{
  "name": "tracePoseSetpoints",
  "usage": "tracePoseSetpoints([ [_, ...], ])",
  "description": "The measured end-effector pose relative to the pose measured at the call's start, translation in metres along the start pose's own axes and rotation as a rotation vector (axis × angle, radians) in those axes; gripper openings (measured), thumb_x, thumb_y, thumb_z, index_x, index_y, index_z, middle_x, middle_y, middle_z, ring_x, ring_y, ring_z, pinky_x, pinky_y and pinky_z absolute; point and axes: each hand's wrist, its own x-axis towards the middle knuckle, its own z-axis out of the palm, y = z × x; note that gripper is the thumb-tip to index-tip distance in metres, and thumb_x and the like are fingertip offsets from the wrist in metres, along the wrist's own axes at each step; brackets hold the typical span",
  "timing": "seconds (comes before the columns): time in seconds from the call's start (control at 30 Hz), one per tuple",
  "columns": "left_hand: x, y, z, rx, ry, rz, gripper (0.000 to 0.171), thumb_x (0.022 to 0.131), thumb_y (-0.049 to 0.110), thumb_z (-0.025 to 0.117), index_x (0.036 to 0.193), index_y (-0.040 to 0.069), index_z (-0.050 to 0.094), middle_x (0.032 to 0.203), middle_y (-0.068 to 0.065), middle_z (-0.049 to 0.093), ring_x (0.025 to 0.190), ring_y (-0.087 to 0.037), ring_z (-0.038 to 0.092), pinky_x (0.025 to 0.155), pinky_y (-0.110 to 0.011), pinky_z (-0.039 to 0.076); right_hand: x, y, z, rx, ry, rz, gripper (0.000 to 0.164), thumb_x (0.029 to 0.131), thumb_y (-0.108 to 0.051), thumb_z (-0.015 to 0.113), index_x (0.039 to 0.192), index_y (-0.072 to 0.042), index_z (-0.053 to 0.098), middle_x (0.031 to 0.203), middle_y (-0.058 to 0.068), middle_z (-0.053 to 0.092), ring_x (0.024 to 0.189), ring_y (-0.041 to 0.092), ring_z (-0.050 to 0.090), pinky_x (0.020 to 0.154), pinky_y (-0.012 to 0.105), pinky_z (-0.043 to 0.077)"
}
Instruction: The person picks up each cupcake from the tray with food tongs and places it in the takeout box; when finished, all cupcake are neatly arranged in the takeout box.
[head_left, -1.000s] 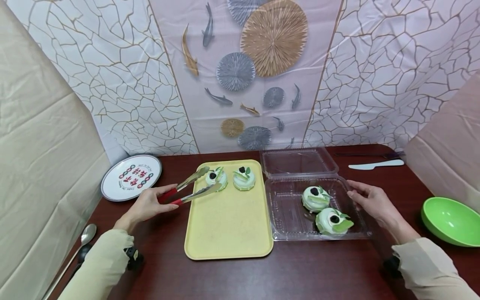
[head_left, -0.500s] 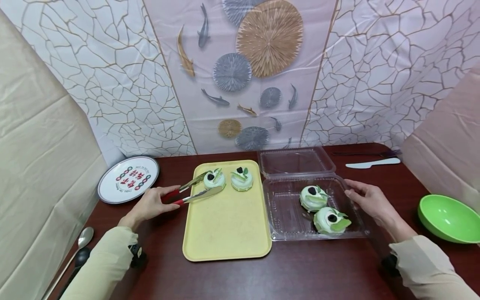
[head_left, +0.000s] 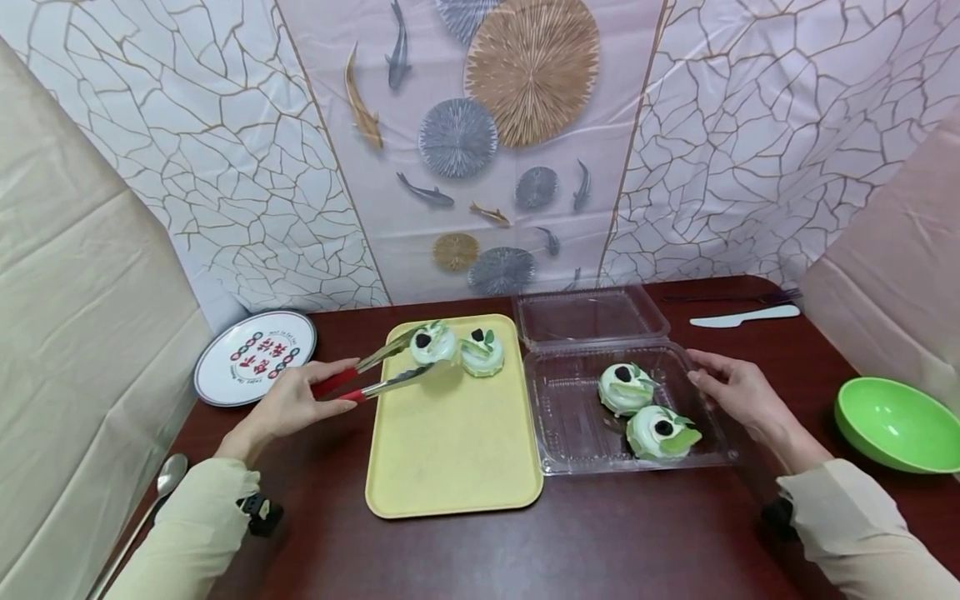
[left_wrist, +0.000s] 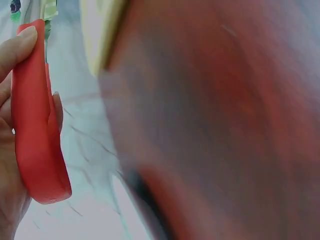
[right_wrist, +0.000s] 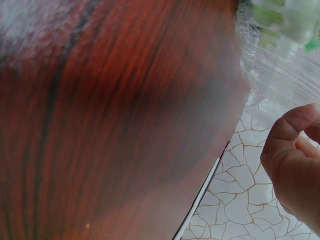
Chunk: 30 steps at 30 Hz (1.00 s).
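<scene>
My left hand [head_left: 288,404] holds tongs [head_left: 397,381] by their red handles [left_wrist: 37,120]. Their metal arms pinch a small white-and-green cake [head_left: 432,344] topped with a dark berry, raised over the yellow tray [head_left: 453,458]. Close to its right, a similar cake [head_left: 482,354] sits on the tray. My right hand [head_left: 742,400] grips the right rim of a clear plastic container [head_left: 570,408], thumb at the edge, as the right wrist view also shows. Inside the container two more cakes, an upper one [head_left: 625,389] and a lower one [head_left: 662,432], touch.
The container's hinged lid [head_left: 592,317] lies folded back behind it. A white plate [head_left: 255,358] with red lettering stands at the left. On the right are a green bowl [head_left: 896,425], a white knife [head_left: 746,317] and a dark fork [head_left: 780,297]. A spoon [head_left: 172,475] lies by the left sleeve.
The tongs have closed in on the left cake and lifted it slightly, bringing it up and toward the other tray cake. The right hand keeps its hold on the container.
</scene>
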Motion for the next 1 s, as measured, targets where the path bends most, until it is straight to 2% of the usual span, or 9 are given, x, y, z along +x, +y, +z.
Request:
tracePoseSetpoints([
  [0.07, 0.008, 0.014, 0.001, -0.003, -0.022, 0.053, 0.057, 0.076, 0.019, 0.083, 0.13, 0.012, 0.065, 0.116, -0.012, 0.07, 0.099, -0.019, 0.063, 0.08, -0.024, 0.05, 0.0, 0.0, -0.001, 0.004, 0.002, -0.001, 0.051, 0.103, -0.013, 0.045, 0.147, 0.011, 0.032, 0.075, -0.005, 0.053, 0.06, 0.007, 0.048, 0.057, 0.025, 0.045],
  [0.13, 0.017, 0.029, 0.006, -0.001, -0.047, 0.141, 0.057, 0.076, 0.02, 0.084, 0.129, 0.013, 0.066, 0.115, -0.009, 0.072, 0.098, -0.017, 0.064, 0.08, -0.025, 0.05, 0.001, -0.001, -0.001, 0.005, 0.002, -0.002, 0.052, 0.103, -0.013, 0.045, 0.147, 0.011, 0.032, 0.075, -0.005, 0.052, 0.06, 0.007, 0.048, 0.057, 0.025, 0.045],
  [0.23, 0.032, 0.048, 0.018, -0.009, -0.096, 0.275, 0.056, 0.075, 0.021, 0.084, 0.128, 0.013, 0.067, 0.115, -0.005, 0.073, 0.097, -0.015, 0.065, 0.08, -0.026, 0.05, 0.001, -0.002, -0.001, -0.002, 0.005, -0.006, 0.052, 0.103, -0.013, 0.046, 0.147, 0.011, 0.032, 0.077, -0.004, 0.051, 0.06, 0.007, 0.048, 0.057, 0.025, 0.044],
  [0.3, 0.042, 0.06, 0.028, -0.025, -0.146, 0.33, 0.056, 0.076, 0.022, 0.083, 0.129, 0.012, 0.066, 0.117, -0.003, 0.072, 0.099, -0.015, 0.065, 0.08, -0.027, 0.05, 0.001, -0.003, 0.0, -0.008, 0.008, -0.009, 0.051, 0.103, -0.013, 0.046, 0.147, 0.011, 0.033, 0.077, -0.003, 0.051, 0.06, 0.007, 0.048, 0.057, 0.025, 0.044],
  [0.5, 0.07, 0.091, 0.051, -0.029, -0.311, 0.385, 0.056, 0.08, 0.025, 0.08, 0.132, 0.012, 0.063, 0.122, -0.004, 0.07, 0.108, -0.019, 0.063, 0.089, -0.03, 0.048, 0.001, -0.003, 0.001, -0.009, 0.008, 0.004, 0.051, 0.103, -0.013, 0.046, 0.147, 0.01, 0.033, 0.079, -0.002, 0.051, 0.06, 0.007, 0.048, 0.057, 0.025, 0.044],
  [0.57, 0.078, 0.099, 0.057, -0.017, -0.354, 0.408, 0.056, 0.081, 0.025, 0.079, 0.133, 0.011, 0.062, 0.125, -0.005, 0.069, 0.104, -0.019, 0.064, 0.087, -0.03, 0.047, 0.001, -0.003, 0.001, -0.007, 0.005, 0.011, 0.051, 0.103, -0.013, 0.046, 0.147, 0.01, 0.033, 0.08, -0.001, 0.051, 0.06, 0.007, 0.048, 0.057, 0.025, 0.044],
  [0.8, 0.103, 0.115, 0.071, -0.004, -0.439, 0.504, 0.054, 0.08, 0.026, 0.079, 0.13, 0.009, 0.065, 0.122, -0.004, 0.07, 0.105, -0.011, 0.064, 0.089, -0.024, 0.049, 0.0, -0.001, 0.001, 0.001, 0.005, 0.023, 0.051, 0.103, -0.013, 0.046, 0.147, 0.01, 0.033, 0.08, 0.0, 0.053, 0.06, 0.008, 0.048, 0.057, 0.025, 0.044],
  [0.9, 0.11, 0.12, 0.074, -0.033, -0.491, 0.485, 0.053, 0.081, 0.023, 0.078, 0.13, 0.009, 0.064, 0.121, -0.005, 0.071, 0.094, -0.005, 0.06, 0.083, -0.019, 0.046, 0.0, 0.0, 0.001, 0.002, 0.004, 0.026, 0.052, 0.103, -0.013, 0.046, 0.147, 0.01, 0.033, 0.081, 0.0, 0.052, 0.061, 0.008, 0.048, 0.058, 0.025, 0.044],
  [1.0, 0.116, 0.125, 0.075, -0.04, -0.534, 0.449, 0.054, 0.081, 0.022, 0.078, 0.131, 0.01, 0.063, 0.12, -0.005, 0.071, 0.076, -0.003, 0.048, 0.074, -0.016, 0.041, 0.0, 0.0, 0.001, -0.002, 0.004, 0.028, 0.051, 0.103, -0.013, 0.046, 0.147, 0.009, 0.033, 0.082, 0.001, 0.051, 0.061, 0.008, 0.048, 0.058, 0.025, 0.044],
])
